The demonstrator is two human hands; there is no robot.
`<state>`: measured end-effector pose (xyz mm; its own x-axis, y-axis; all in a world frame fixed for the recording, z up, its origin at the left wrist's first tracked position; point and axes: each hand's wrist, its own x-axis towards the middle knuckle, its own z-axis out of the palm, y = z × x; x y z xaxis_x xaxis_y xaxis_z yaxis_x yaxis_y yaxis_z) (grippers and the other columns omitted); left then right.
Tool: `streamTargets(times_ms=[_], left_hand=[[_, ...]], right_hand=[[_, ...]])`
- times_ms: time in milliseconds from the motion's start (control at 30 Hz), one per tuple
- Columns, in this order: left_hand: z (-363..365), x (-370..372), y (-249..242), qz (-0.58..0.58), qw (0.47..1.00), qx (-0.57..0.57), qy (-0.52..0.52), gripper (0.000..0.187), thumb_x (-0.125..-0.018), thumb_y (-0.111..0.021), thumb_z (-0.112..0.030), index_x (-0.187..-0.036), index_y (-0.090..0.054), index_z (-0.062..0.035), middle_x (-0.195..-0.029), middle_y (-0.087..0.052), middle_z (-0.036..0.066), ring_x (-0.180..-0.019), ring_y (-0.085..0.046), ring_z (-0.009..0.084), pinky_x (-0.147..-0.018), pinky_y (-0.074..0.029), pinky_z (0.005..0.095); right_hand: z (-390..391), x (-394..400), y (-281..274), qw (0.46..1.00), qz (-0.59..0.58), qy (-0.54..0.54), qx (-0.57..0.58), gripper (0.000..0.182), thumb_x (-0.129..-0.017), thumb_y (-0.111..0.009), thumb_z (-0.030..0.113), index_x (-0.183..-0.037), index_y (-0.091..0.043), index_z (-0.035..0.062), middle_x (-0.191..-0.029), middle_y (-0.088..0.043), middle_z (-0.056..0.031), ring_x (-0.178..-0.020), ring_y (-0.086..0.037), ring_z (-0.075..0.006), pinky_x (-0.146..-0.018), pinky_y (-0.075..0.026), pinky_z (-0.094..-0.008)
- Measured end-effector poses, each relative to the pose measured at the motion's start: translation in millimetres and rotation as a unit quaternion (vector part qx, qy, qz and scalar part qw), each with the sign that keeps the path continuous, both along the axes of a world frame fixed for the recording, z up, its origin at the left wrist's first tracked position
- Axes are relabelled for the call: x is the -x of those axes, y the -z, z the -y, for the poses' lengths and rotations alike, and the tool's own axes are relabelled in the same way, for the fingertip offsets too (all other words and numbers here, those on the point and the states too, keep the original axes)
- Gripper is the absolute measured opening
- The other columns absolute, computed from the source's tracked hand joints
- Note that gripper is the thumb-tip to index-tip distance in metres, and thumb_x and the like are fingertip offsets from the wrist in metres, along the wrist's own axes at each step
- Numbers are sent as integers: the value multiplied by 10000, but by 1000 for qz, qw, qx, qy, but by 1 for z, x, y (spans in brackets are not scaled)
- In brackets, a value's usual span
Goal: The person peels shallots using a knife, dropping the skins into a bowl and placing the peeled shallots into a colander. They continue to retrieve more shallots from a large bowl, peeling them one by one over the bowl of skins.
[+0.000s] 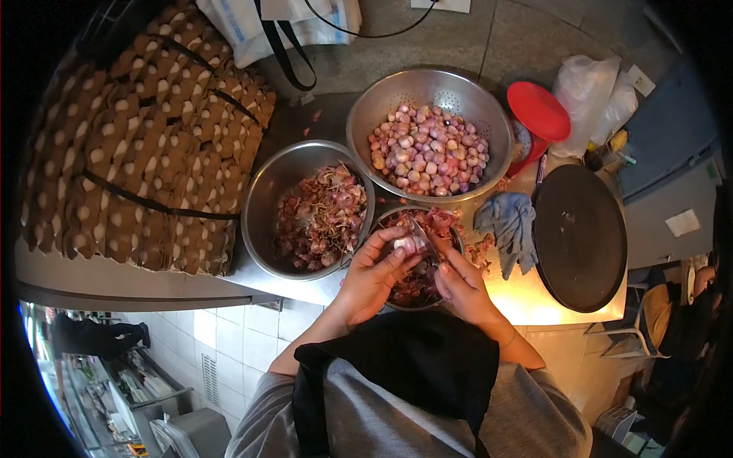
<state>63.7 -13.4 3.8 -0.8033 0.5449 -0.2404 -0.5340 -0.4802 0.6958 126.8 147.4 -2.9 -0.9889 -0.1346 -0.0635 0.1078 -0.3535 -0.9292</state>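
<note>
My left hand [368, 276] pinches a pale, partly peeled shallot [409, 244] between thumb and fingers. A small knife [424, 238] is gripped in my right hand [463, 284], its blade right beside the shallot. Both hands are over a metal bowl [379, 220] of reddish-brown skins [438, 221], partly hidden by the hands. To the left, a larger steel bowl [256, 191] contains unpeeled shallots [324, 221] with dry roots. Behind the hands stands a steel colander [477, 95] with many peeled pinkish shallots [427, 149].
Stacked egg trays [145, 145] bound with black straps fill the left side. On the right are a blue-grey cloth [507, 223], a round dark pan [582, 240], a red plastic lid [539, 111] and plastic bags [586, 91]. The metal counter's [527, 305] front edge is near my body.
</note>
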Motion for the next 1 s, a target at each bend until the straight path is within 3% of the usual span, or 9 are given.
streamTargets(times_ms=[333,533,633,667,733,833,867,1000], left_hand=[[2,-1,7,0,1000,-17,12,260,-869,-484,-67,-1128,-466,-72,-1058,-543,53,-963,-522,130,-853,-416,274],[2,19,2,-5,997,53,-61,236,-863,-515,-85,-1094,-480,-50,-1043,-553,55,-904,-532,130,-796,-445,281],[-9,52,-21,-99,988,72,-89,353,-879,-482,-122,-1216,-407,-47,-1147,-505,100,-1050,-500,217,-871,-419,342],[-11,61,-25,-100,990,43,-95,375,-882,-471,-118,-1238,-376,-45,-1188,-469,116,-1064,-495,235,-876,-420,349],[-14,80,-34,-107,989,-17,-97,421,-889,-450,-110,-1282,-313,-41,-1270,-395,149,-1091,-486,271,-886,-422,364],[0,104,-46,-189,978,25,-89,445,-896,-428,-103,-1304,-261,-50,-1304,-330,173,-1060,-509,283,-869,-437,366],[10,117,-41,-232,969,40,-76,414,-895,-434,-108,-1282,-302,-46,-1256,-393,155,-1046,-518,276,-864,-441,359],[65,169,-6,-323,891,300,-107,221,-845,-520,-75,-1059,-535,-23,-1017,-566,74,-913,-555,168,-791,-452,297]], right_hand=[[-4,8,14,999,17,35,-32,408,-924,-394,180,-1297,-337,25,-633,-342,57,-530,-316,-37,-487,-273,-169],[-4,5,24,985,-23,82,-150,425,-921,-400,150,-1326,-307,60,-674,-392,55,-539,-326,-35,-493,-292,-162],[-2,2,11,993,18,53,-100,420,-923,-395,141,-1329,-311,79,-682,-401,58,-533,-321,-32,-477,-282,-163],[-1,2,15,995,37,43,-88,446,-921,-371,119,-1353,-259,110,-589,-337,48,-484,-304,-47,-440,-270,-173],[-2,1,22,996,51,42,-66,443,-921,-370,131,-1350,-262,109,-557,-326,39,-458,-303,-48,-421,-262,-176],[-4,3,20,994,67,28,-76,449,-921,-370,149,-1352,-253,108,-526,-322,23,-433,-301,-54,-400,-256,-186],[-4,3,20,994,69,27,-80,453,-920,-373,145,-1354,-248,109,-533,-325,24,-439,-303,-54,-405,-261,-184],[7,2,9,992,62,64,-90,435,-922,-381,121,-1340,-273,69,-620,-360,27,-506,-337,-60,-466,-319,-188]])
